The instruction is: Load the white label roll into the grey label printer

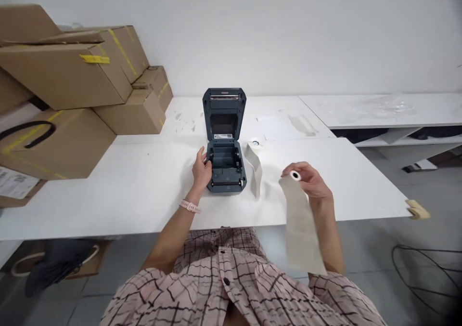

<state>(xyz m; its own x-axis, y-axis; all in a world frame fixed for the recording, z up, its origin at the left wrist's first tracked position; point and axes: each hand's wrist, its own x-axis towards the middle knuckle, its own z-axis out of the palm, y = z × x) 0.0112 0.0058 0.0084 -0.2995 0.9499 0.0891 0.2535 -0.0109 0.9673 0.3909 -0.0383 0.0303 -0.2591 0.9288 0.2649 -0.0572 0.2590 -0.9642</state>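
A dark label printer (226,174) sits on the white table with its lid (224,114) raised and its inner bay exposed. My left hand (201,169) grips the printer's left side, thumb over the rim. Off to the right, above the table's front part, my right hand (312,179) is closed around a small roll of labels (295,175). A long greyish strip (303,229) hangs from that roll past the table edge. Just right of the printer stands another label roll (254,143), its loose strip (255,169) curling toward me.
Cardboard boxes (108,85) with yellow tape are stacked on the table's left. A white sheet (272,127) lies behind the second roll. Clear plastic (382,105) rests on the side shelf at right. A tan piece (418,209) caps the table's right corner; black cables (426,251) loop below.
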